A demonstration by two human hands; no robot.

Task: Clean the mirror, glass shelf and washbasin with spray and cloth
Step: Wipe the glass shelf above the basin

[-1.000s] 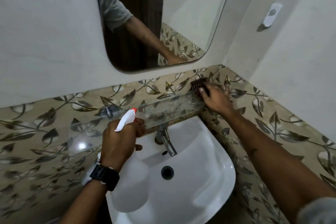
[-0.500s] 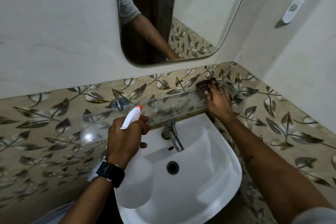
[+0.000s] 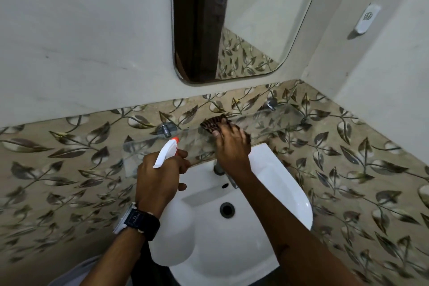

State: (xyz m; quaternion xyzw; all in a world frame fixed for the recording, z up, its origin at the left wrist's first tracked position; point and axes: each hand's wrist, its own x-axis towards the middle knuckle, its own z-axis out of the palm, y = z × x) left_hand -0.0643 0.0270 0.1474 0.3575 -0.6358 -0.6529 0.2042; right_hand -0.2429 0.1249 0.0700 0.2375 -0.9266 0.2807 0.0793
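A clear glass shelf [image 3: 274, 121] runs along the leaf-patterned wall above the white washbasin [image 3: 267, 220]. My right hand [image 3: 232, 146] presses a dark striped cloth [image 3: 212, 124] onto the middle of the shelf. My left hand [image 3: 159, 175] grips the neck of a white spray bottle [image 3: 167, 152], whose orange-tipped nozzle points at the shelf and whose body [image 3: 173, 239] hangs over the basin's left rim. The mirror [image 3: 243, 18] hangs on the wall above.
A chrome tap [image 3: 219, 169] sits partly hidden under my right wrist, and the drain [image 3: 227, 209] lies below it. Two chrome brackets [image 3: 166, 129] hold the shelf. A white holder [image 3: 366, 18] is fixed on the right wall. The walls meet in a corner at the right.
My right hand has slid the cloth leftwards along the shelf, from its right end to its middle. The view has shifted right and the left hand keeps hold of the bottle.
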